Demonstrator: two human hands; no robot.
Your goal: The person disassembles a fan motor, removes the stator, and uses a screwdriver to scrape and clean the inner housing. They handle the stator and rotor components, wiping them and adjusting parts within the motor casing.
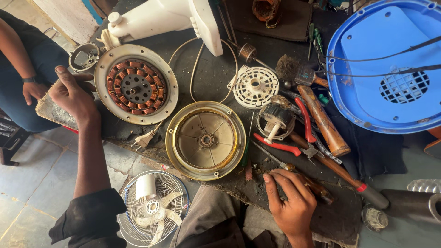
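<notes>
Left hand [73, 94] sits at about 9 o'clock on the worktop [216, 78], fingers half-curled and resting on the rim area beside the stator half [136, 84] (round metal housing w/ copper windings and a toothed steel core at centre). Fingers look loosely bent, not clamped on anything; the thumb points up toward a small grey end cap [84, 57] just beyond it.

Right hand [291, 202] is at about 5 o'clock, palm down, fingers spread a little and pressing on the dark worktop mat, tips touching or just beside a thin screwdriver [275, 160]. Can't tell if it actually grips the tool; looks more like a resting touch.

Between the hands, near 6 o'clock, lies the empty motor cover [205, 140] (gold-rimmed shell, bearing in the middle), open side up, well apart from the stator half. So the motor is already split: two halves lie separate, windings exposed. No rotor seated in either half as far as I can see, and nothing is rejoined.

Around: white fan body [161, 20] at 12 o'clock, white plastic disc [255, 86] near centre, red-handled pliers [294, 138], wooden-handled hammer [324, 121], blue plastic fan base [390, 59] at 2 o'clock, and a small table fan [154, 206] on the floor at 7 o'clock. Another person's arm [20, 73] shows at 9–10 o'clock, off the worktop.
</notes>
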